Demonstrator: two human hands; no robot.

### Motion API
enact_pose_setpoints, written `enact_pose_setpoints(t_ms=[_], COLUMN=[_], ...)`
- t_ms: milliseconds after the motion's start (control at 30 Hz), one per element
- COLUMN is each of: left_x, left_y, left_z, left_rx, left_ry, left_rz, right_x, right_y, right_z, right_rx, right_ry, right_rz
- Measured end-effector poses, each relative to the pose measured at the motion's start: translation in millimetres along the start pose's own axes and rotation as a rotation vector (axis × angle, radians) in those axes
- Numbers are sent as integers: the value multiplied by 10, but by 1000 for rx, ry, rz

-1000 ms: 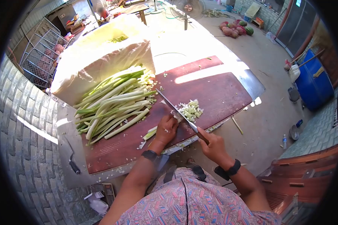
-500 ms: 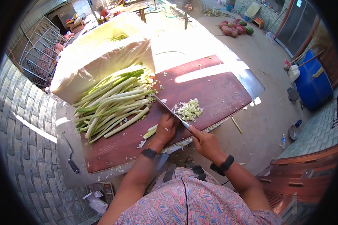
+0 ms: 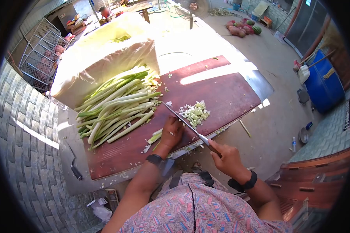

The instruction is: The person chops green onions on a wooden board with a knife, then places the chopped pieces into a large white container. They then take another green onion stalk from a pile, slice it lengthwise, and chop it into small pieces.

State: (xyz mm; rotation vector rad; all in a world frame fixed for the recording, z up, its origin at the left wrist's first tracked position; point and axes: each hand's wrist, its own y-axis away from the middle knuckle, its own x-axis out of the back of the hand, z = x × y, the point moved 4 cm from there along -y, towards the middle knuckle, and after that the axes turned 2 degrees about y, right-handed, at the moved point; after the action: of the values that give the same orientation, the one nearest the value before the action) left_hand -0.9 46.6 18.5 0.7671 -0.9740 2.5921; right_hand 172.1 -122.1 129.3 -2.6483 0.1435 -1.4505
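My right hand (image 3: 226, 156) is closed round the wooden handle of a knife (image 3: 191, 127). The blade slants up and left over the red-brown board, its edge beside the fingers of my left hand (image 3: 171, 133). That hand is curled down on green onion stalks (image 3: 155, 136), whose ends stick out to its left; the part under the fingers is hidden. Just right of the blade lies a heap of chopped green onion (image 3: 196, 113). A large pile of whole green onions (image 3: 122, 105) rests at the left of the board (image 3: 221, 91).
A pale cloth-covered bulk (image 3: 105, 62) stands behind the pile. Another knife with a black handle (image 3: 76, 172) lies on the metal tabletop at the left. A blue barrel (image 3: 324, 79) is at the right, and sacks and melons (image 3: 243, 28) lie on the floor beyond.
My right hand has drawn the knife back toward my body and to the right, away from my left hand. The left hand and the chopped heap look almost unmoved.
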Motion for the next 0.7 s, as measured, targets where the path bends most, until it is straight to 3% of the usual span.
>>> enact_pose_setpoints(t_ms=[400, 500, 567, 700], left_x=[101, 196, 334, 174], left_y=[-68, -84, -76, 41], left_z=[122, 240, 345, 103], left_rx=[-71, -69, -175, 6], left_ry=[-59, -208, -274, -105], left_rz=[3, -122, 27, -59], right_x=[-703, -724, -696, -675], right_y=[-510, -569, -562, -573], right_z=[170, 231, 222, 217], right_rx=[95, 84, 72, 64], right_ry=[-35, -105, -111, -91], right_rz=[98, 129, 125, 107])
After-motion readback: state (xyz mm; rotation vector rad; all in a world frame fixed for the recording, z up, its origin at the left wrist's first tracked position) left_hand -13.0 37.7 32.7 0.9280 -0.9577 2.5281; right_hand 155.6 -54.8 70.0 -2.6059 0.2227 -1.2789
